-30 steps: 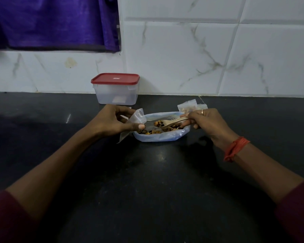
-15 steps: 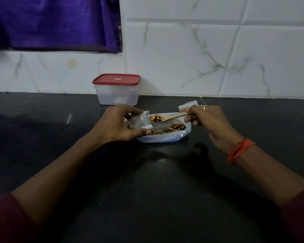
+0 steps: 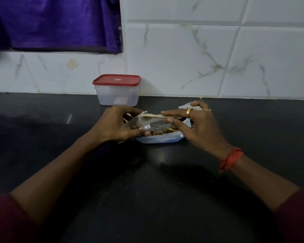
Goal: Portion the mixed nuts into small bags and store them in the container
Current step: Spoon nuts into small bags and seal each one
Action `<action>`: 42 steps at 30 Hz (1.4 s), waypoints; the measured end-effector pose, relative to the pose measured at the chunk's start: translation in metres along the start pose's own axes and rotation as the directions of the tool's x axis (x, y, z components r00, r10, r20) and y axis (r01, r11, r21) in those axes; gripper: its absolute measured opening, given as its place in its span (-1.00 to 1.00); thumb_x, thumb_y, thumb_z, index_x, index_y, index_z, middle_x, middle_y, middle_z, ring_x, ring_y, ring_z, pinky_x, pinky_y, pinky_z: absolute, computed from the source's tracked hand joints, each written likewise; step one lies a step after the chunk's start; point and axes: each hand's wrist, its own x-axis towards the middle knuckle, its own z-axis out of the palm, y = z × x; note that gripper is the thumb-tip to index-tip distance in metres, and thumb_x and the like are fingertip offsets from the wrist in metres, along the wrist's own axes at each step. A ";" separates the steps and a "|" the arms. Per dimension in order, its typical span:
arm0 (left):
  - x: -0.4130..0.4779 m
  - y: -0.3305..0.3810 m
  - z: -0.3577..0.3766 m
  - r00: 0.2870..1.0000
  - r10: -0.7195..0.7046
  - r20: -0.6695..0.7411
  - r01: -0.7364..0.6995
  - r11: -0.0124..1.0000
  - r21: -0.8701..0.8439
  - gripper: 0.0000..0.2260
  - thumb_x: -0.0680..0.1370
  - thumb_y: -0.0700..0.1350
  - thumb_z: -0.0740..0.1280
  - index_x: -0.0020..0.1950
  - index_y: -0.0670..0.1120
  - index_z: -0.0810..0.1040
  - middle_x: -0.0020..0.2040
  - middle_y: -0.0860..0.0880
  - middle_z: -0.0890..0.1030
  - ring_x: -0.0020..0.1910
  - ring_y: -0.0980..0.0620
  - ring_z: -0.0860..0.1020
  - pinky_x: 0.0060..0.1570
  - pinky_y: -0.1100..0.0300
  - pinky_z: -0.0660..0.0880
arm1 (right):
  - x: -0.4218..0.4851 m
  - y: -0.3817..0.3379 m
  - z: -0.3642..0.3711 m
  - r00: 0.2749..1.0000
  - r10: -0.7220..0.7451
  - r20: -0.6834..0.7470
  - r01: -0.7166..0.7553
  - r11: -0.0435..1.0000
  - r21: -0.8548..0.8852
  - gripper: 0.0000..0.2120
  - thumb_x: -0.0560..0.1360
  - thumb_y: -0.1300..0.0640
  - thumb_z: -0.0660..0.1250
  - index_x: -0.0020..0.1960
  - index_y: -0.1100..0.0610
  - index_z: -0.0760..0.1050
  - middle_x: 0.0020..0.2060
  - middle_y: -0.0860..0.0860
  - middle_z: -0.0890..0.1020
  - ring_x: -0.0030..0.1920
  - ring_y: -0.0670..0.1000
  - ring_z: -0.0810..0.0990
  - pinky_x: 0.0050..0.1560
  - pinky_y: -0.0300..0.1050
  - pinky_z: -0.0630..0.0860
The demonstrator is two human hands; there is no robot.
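- A dark table (image 3: 147,190) runs from side to side, with a white marbled tiled wall (image 3: 182,58) along its far edge.
- In the middle, an open large bag (image 3: 165,139) of clear plastic lies on the table with mixed nuts (image 3: 158,132) showing inside.
- The left hand (image 3: 116,125) grips a small bag (image 3: 140,122) of clear plastic, fingers curled over its far side and thumb pressed on its near side. It hangs over the left end of the large bag, with a few nuts visible in it.
- The right hand (image 3: 198,127) pinches a wooden spoon (image 3: 158,116) between forefinger and thumb. The spoon lies level, pointing left to the small bag's mouth.
- Both hands and the small bag hide much of the large bag.
- A ring (image 3: 189,110) sits on a right finger and a red thread band (image 3: 231,158) on that wrist.
- The container (image 3: 116,95), its red lid (image 3: 116,80) on, stands against the wall just beyond the left hand.
- A purple cloth (image 3: 54,23) hangs at the far left.
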 end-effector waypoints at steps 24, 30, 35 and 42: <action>-0.001 0.019 -0.001 0.988 -0.045 -0.149 0.011 0.976 -0.220 -0.54 0.29 0.18 0.51 0.15 0.12 0.57 -0.02 0.22 0.63 -0.03 0.23 0.62 -0.10 0.35 0.58 | -0.004 0.021 0.005 0.993 0.121 -0.015 -0.121 0.977 -0.177 -0.67 0.52 -0.25 0.30 0.25 -0.23 0.58 -0.05 -0.19 0.65 -0.01 -0.17 0.56 0.18 0.02 0.24; -0.006 0.033 0.013 0.977 0.058 -0.204 -0.090 0.985 -0.150 -0.45 0.28 0.30 0.51 0.17 0.07 0.60 -0.02 0.24 0.62 -0.05 0.33 0.59 -0.13 0.47 0.50 | 0.000 -0.016 0.007 0.997 0.005 0.083 -0.020 0.984 0.176 -0.71 0.60 -0.14 0.26 0.18 -0.03 0.61 -0.18 -0.18 0.71 -0.15 -0.15 0.67 0.05 0.19 0.50; -0.009 0.033 0.019 0.982 0.068 -0.174 -0.093 0.985 -0.144 -0.37 0.20 0.32 0.51 0.19 0.06 0.60 -0.04 0.23 0.63 -0.09 0.29 0.61 -0.14 0.45 0.51 | -0.002 -0.011 0.010 0.993 0.083 0.089 -0.101 0.968 0.228 -0.94 0.52 0.14 0.46 -0.07 0.13 0.69 -0.26 -0.12 0.70 -0.25 -0.17 0.66 -0.16 -0.35 0.50; -0.006 0.030 0.011 0.996 -0.094 -0.012 0.077 0.881 -0.466 -0.55 0.34 0.09 0.52 0.17 -0.05 0.63 -0.02 -0.01 0.71 -0.03 0.04 0.68 0.01 0.14 0.63 | 0.000 0.002 0.002 0.973 0.233 -0.001 -0.216 0.904 0.370 -0.92 0.53 0.18 0.38 -0.10 0.17 0.63 -0.25 -0.02 0.69 -0.24 -0.07 0.68 -0.16 -0.15 0.61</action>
